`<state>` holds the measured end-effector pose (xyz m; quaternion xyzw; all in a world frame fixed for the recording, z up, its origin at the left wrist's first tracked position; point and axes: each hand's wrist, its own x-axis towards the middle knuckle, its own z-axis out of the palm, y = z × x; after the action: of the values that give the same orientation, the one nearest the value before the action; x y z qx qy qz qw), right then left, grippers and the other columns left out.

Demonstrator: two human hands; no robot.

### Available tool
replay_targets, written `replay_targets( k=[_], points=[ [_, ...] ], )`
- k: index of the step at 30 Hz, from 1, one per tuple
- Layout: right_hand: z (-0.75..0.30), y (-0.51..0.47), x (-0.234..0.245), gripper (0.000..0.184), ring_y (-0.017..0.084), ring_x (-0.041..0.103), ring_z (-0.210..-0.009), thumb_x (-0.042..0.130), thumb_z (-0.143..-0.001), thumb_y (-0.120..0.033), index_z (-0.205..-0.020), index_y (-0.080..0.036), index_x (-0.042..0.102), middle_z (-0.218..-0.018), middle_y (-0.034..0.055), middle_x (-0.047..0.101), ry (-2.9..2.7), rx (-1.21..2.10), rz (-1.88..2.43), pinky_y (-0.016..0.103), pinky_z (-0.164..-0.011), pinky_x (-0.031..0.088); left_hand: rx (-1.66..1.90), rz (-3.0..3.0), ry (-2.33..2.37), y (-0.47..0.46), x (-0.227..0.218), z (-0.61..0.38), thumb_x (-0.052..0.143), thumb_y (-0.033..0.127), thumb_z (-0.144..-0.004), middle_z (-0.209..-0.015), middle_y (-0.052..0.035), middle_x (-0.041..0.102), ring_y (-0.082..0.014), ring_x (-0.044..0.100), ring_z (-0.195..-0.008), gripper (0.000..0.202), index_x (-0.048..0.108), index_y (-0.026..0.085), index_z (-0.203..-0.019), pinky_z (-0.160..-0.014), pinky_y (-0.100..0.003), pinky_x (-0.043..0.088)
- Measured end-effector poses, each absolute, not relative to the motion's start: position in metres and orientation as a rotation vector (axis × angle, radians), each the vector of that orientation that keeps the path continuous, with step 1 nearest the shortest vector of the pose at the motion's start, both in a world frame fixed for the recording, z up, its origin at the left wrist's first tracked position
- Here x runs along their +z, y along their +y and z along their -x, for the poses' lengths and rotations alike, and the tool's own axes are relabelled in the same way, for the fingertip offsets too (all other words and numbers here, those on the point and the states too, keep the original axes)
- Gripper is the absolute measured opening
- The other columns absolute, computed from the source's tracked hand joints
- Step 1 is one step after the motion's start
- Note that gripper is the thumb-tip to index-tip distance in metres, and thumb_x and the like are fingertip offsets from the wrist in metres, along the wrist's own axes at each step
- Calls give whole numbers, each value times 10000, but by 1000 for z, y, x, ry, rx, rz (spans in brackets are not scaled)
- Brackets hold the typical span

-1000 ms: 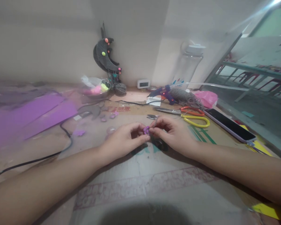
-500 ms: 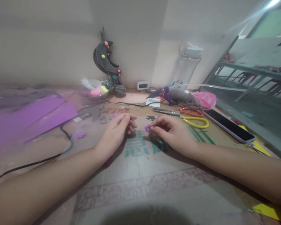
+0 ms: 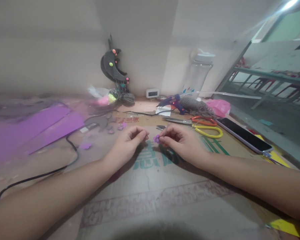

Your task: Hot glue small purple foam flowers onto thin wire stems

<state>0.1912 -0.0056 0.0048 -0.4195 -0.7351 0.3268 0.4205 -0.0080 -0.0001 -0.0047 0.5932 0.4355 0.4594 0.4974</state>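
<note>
Between the thumb and fingertips of my right hand (image 3: 181, 140) is a small purple flower (image 3: 156, 138), held a little above the cardboard (image 3: 145, 206). A short thin strip shows at those fingers; I cannot make out what it is. To the left of the flower, apart from it, is my left hand (image 3: 133, 139), its fingers curled and the thumb pressed to them. Whatever that pinch may hold is hidden. Small purple paper flowers (image 3: 122, 126) lie beyond my left hand, and another purple cut-out (image 3: 85, 146) lies to its left.
Scissors with a yellow handle (image 3: 208, 131), pliers with an orange handle (image 3: 203, 120) and a phone (image 3: 245, 136) lie at right. A blue glue gun (image 3: 173, 102), grey yarn (image 3: 192, 105) and a bottle (image 3: 198, 73) stand behind. Purple sheets (image 3: 47, 126) and a black cable (image 3: 35, 175) are at left.
My left thumb has come down onto the curled fingers, and that hand has shifted slightly right and down. The purple flower in my right hand has turned slightly. The view has tilted a little.
</note>
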Motion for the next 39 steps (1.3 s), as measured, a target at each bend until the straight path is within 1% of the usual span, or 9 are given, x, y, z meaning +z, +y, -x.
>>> replay_targets(
  k=[5, 8, 11, 13, 16, 21, 27, 33, 39],
  points=[
    [-192, -5, 5, 75, 112, 600, -625, 643, -849, -265, -814, -199, 648, -741, -9, 678, -1864, 793, 1061, 245, -594, 480, 1115, -1402, 1062, -2, -8, 8, 505, 415, -919, -785, -24, 623, -155, 582, -755, 290, 599, 174, -788, -673, -265, 440],
    [-192, -6, 5, 78, 115, 599, -631, 642, -844, -266, -815, -194, 645, -739, -6, 676, -1853, 810, 1056, 247, -597, 480, 1048, -1491, 1136, -2, -7, 10, 465, 468, -932, -754, -21, 612, -161, 567, -728, 361, 593, 177, -759, -654, -271, 429],
    [-191, -6, 6, 89, 120, 602, -642, 644, -840, -274, -809, -191, 640, -741, 0, 677, -1842, 832, 1046, 250, -597, 481, 987, -1606, 1193, -2, -5, 10, 558, 459, -882, -726, 0, 593, -151, 538, -680, 297, 596, 184, -779, -623, -262, 408],
    [-191, -7, 7, 84, 117, 594, -630, 642, -841, -269, -806, -193, 639, -726, -4, 668, -1839, 835, 1046, 246, -587, 475, 975, -1653, 1195, -2, -4, 9, 594, 436, -858, -752, -3, 616, -157, 553, -693, 252, 628, 188, -832, -629, -262, 414],
    [-191, -6, 7, 77, 114, 582, -615, 637, -847, -261, -804, -197, 635, -711, -11, 654, -1857, 811, 1050, 240, -568, 461, 923, -1738, 1134, -3, -3, 8, 549, 447, -882, -808, -23, 669, -182, 594, -758, 284, 675, 196, -850, -677, -279, 442],
    [-193, -6, 5, 95, 118, 586, -632, 630, -856, -283, -812, -200, 626, -731, -9, 648, -1880, 853, 1031, 241, -578, 471, 848, -1924, 1062, -7, -1, 9, 543, 432, -894, -809, -26, 698, -196, 605, -781, 280, 701, 212, -824, -718, -295, 449],
    [-192, -7, 7, 145, 126, 593, -673, 548, -908, -319, -911, -190, 615, -779, 8, 631, -1866, 1004, 939, 259, -621, 503, 852, -1901, 1115, -6, -2, 9, 529, 424, -898, -759, 0, 661, -164, 576, -730, 288, 664, 201, -776, -659, -263, 407],
    [-191, -6, 3, 68, 137, 616, -752, 598, -871, -241, -930, -209, 611, -844, 12, 653, -1912, 896, 922, 268, -680, 505, 834, -1932, 1112, -7, -4, 10, 520, 423, -907, -749, -4, 649, -168, 573, -729, 290, 646, 201, -768, -668, -275, 407],
    [-191, -7, 3, 40, 131, 611, -722, 591, -869, -229, -902, -212, 607, -810, -2, 650, -1922, 847, 920, 264, -656, 492, 823, -1966, 1091, -9, 0, 9, 528, 398, -903, -780, -6, 695, -173, 593, -723, 260, 674, 211, -796, -681, -283, 439]
  ],
)
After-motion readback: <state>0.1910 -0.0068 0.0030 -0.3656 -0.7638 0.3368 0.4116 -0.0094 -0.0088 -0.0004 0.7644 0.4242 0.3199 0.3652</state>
